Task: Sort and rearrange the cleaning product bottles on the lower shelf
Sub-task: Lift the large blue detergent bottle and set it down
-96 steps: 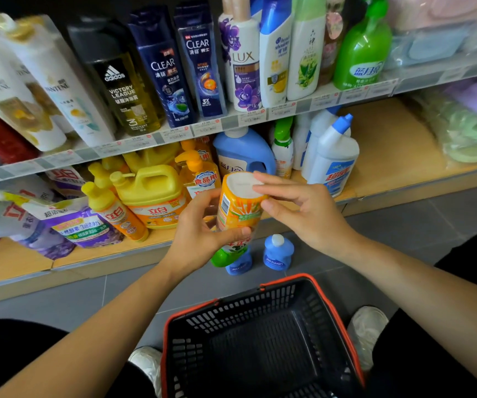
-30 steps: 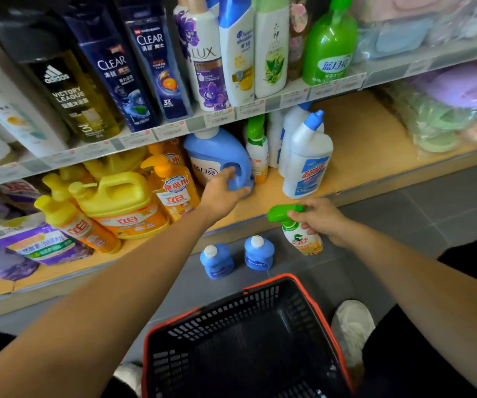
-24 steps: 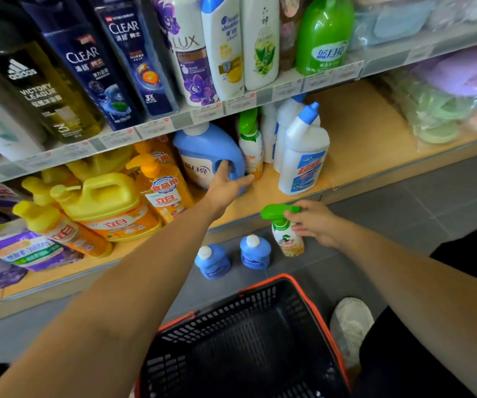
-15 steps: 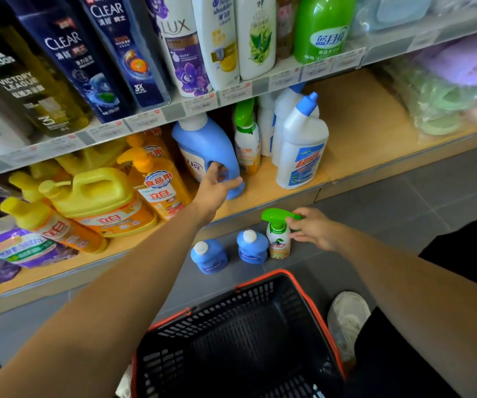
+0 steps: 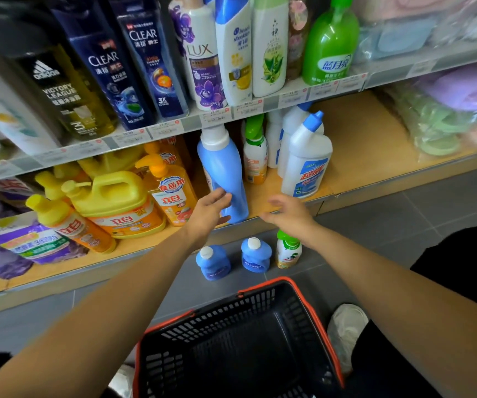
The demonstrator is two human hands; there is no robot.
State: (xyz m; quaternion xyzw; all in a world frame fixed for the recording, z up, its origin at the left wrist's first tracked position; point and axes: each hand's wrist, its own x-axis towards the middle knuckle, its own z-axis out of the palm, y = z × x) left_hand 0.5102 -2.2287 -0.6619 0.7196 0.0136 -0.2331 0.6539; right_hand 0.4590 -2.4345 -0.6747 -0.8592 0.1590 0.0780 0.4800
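The blue detergent bottle, tall and narrow-sided with a white cap, stands upright at the front edge of the lower shelf. Below it, on the floor, we see a black basket with an orange rim. Left of it sits a yellow handled jug. Right of it stands a white toilet-cleaner bottle with a blue angled cap, and between them, further back, a green-capped spray bottle.

Our left hand lies flat-fingered against the blue bottle's lower side. Our right hand, blurred, hovers just right of it, fingers loose, holding nothing. Under it on the floor stand two small blue bottles and a small green-capped bottle.
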